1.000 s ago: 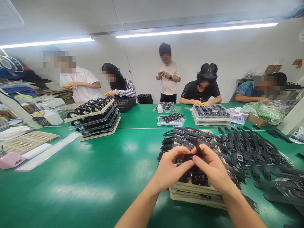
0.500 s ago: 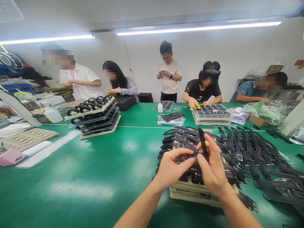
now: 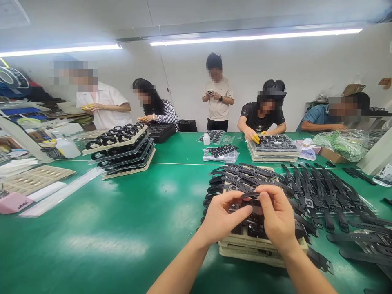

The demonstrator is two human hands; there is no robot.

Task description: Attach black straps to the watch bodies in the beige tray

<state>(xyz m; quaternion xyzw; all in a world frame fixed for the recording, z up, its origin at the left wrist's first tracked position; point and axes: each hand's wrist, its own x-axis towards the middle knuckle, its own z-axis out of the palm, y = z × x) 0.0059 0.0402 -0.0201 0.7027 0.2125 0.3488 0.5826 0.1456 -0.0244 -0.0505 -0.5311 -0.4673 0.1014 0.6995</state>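
My left hand pinches a black watch strap between thumb and fingers. From the other side my right hand grips the strap too, thumb and fingers closed on it. The strap lies nearly level between both hands; my fingers cover most of it, and I cannot tell whether a watch case is attached. Just below the hands is a stack of cream trays, loaded with black smartwatches whose straps hang over the sides.
More black watches lie in rows to the right. Across the green table are stacked trays of watches, a white bottle and a tray pile. Several co-workers sit or stand along the far side. A pink dispenser is at left.
The strap stood upright in my right hand before and now lies nearly level. My right hand has turned and its fingers have come down over the strap. My left hand has barely moved.
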